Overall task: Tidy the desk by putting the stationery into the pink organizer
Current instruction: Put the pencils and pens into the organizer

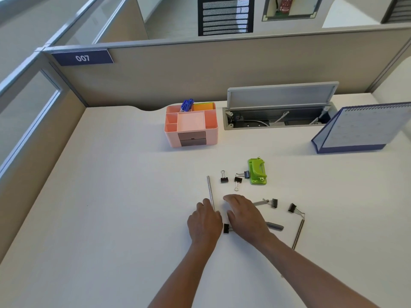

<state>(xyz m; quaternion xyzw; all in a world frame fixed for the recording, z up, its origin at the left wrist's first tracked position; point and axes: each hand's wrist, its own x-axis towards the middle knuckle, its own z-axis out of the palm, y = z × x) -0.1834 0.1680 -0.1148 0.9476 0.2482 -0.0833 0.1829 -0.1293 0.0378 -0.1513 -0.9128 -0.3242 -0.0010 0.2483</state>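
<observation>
Desk: work surface. Pink organizer: far centre, mostly unfilled. Left hand: fingers relaxed beside thin metal ruler. Right hand: flat, spread, holding nothing. Binder clips: scattered. Step: gathering begins; next, pinch ruler, carry to organizer.

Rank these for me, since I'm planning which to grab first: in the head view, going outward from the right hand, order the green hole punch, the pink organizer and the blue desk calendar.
From the right hand:
1. Green hole punch, just beyond the hand, slightly right.
2. Pink organizer, farther back, to the left.
3. Blue desk calendar, far right, at the back.
</observation>
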